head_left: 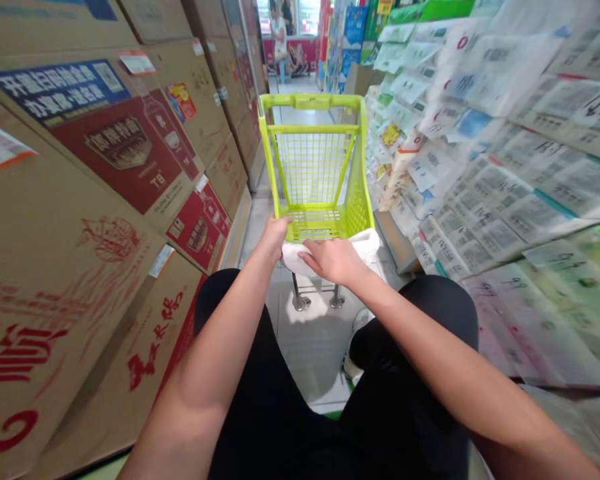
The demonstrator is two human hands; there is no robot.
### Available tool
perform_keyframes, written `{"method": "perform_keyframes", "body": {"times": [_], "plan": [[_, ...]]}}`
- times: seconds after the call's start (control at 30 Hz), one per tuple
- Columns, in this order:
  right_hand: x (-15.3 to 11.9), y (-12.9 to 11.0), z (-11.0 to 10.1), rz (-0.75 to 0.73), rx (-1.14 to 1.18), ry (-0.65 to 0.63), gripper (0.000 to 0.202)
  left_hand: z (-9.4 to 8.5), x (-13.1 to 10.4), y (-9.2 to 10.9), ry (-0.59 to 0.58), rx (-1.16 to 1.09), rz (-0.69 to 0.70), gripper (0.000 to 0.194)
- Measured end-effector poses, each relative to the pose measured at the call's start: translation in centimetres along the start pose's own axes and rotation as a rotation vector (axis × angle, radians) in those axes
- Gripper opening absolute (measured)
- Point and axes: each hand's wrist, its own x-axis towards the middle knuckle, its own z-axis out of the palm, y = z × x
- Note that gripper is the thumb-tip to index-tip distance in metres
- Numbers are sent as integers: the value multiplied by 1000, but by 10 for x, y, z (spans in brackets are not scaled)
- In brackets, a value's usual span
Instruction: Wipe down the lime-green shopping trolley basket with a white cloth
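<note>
A yellow-green shopping trolley (357,200) with grid and perforated sides stands upright before my knees, on thin metal legs with casters. My left hand (275,233) is closed around its near left corner. A white cloth (296,259) lies over the near rim and wraps round it. My right hand (336,260) is closed on this cloth at the middle of the rim, its fingers pointing left. The cloth's far right end (369,244) hangs by the near right corner. Some fingertips of both hands are hidden behind the rim and the cloth.
Stacked cardboard cartons (100,147) line the left side. Piled packs of tissue paper (505,180) line the right side, close to my right arm. A narrow tiled aisle (310,347) runs between them. A person (280,40) is far ahead.
</note>
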Motion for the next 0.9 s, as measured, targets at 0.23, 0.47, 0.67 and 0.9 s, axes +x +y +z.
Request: {"method": "perform_keyframes", "body": {"times": [0.23, 0.47, 0.67, 0.9], "plan": [[30, -14, 2, -36, -82, -95, 56, -12, -2, -1, -179, -255, -166, 56], [-15, 32, -5, -69, -157, -112, 57, -34, 4, -7, -144, -177, -102, 45], [-23, 10, -3, -104, -188, -101, 53, -1, -37, -2, 50, -241, -102, 44], [-39, 2, -3, -110, -155, -103, 54, 3, -60, -2, -123, -268, -84, 57]]}}
